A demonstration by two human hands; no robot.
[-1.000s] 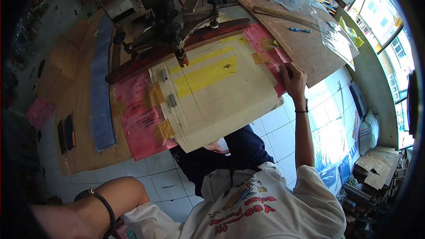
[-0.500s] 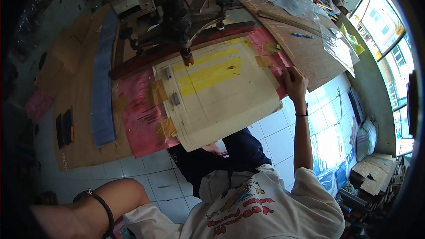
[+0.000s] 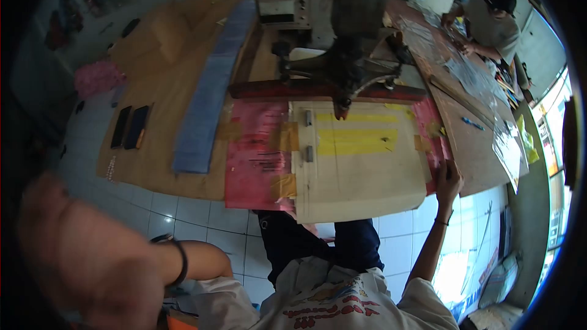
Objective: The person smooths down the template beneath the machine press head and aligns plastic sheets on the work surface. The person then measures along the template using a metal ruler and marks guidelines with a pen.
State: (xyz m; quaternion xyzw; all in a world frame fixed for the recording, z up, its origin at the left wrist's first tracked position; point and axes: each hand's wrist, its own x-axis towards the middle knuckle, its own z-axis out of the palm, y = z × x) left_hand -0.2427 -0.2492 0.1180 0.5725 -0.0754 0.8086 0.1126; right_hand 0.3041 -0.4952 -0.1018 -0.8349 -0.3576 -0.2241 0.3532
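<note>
My right hand is closed at the right edge of a red plastic sheet, its fingers curled over the border. A cream board with yellow tape strips lies between the red parts, fixed with brown tape. Two small grey metal blocks sit near its left side. Above the board's far edge stands a machine head with dark arms and a long reddish bar. My left hand is raised close to the camera at the lower left, away from the board; its fingers are smeared by motion.
Blue sheets lie on the brown table cover at left, with two dark phone-like slabs beyond. On the right table are clear plastic sheets and a blue pen. Another person works there.
My left hand has come up into view at the lower left. The head view has turned, so the board appears further right and straighter. My right hand stays at the red sheet's edge.
</note>
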